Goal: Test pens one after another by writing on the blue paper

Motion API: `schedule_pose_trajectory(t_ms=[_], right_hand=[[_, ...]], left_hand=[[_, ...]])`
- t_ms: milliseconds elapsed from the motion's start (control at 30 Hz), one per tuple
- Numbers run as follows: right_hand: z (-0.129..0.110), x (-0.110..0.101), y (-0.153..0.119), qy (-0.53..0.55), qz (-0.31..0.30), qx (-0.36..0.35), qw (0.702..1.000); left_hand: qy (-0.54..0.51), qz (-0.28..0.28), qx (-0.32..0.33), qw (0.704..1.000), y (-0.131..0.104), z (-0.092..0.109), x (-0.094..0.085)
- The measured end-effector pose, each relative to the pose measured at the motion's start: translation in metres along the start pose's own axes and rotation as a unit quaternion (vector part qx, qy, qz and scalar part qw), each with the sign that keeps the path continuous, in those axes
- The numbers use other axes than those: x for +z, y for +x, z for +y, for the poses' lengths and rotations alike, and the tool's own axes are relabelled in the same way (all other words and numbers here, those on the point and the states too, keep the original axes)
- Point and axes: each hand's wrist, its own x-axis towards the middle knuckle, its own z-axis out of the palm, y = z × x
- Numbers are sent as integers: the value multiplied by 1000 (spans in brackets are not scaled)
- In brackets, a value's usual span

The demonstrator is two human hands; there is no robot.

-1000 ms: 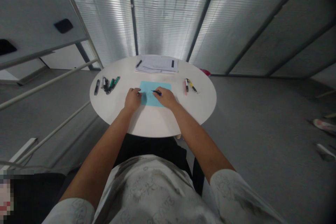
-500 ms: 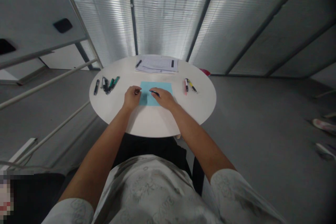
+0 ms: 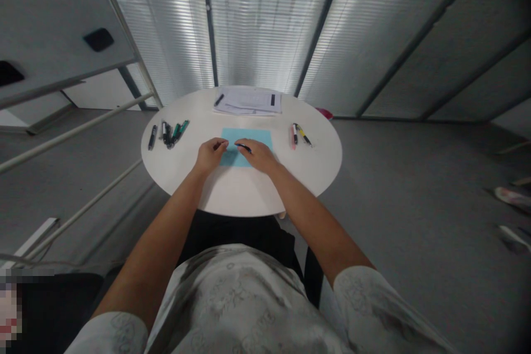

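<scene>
A light-blue sheet of paper (image 3: 251, 134) lies on the round white table (image 3: 240, 193), partly covered by both hands. My right hand (image 3: 260, 156) is over its right half, closed around a dark pen (image 3: 244, 147) whose end points left. At the sheet's left edge is my left hand (image 3: 211, 155), its thumb and fingertips pinched together. Whatever that pinch holds, if anything, is too small to make out. The two hands are a short gap apart.
Several black and green pens (image 3: 176, 133) lie at the table's left. On the right are a black-and-white pen (image 3: 295, 134), a yellow-and-black pen (image 3: 305, 135) and a pink item (image 3: 292, 141). Stacked papers (image 3: 249, 102) sit at the back. White rails (image 3: 83, 121) stand left.
My left hand has shifted slightly right toward the pen, and its fingertips have come closer together. The right hand stays nearly still with the pen.
</scene>
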Motion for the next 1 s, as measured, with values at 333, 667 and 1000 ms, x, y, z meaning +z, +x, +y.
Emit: schedule_pose_trajectory(t_ms=[333,667,1000], right_hand=[[-3,2,-2,-2,-3,-12,1000],[-4,0,-2,-1,1,-11,1000],[-5,1,-3,-21,-23,0,1000]], left_hand=[[-77,-27,-5,997,-2,4,2],[-125,-29,-41,991,-4,10,0],[-129,-81,-41,988,-3,4,1]])
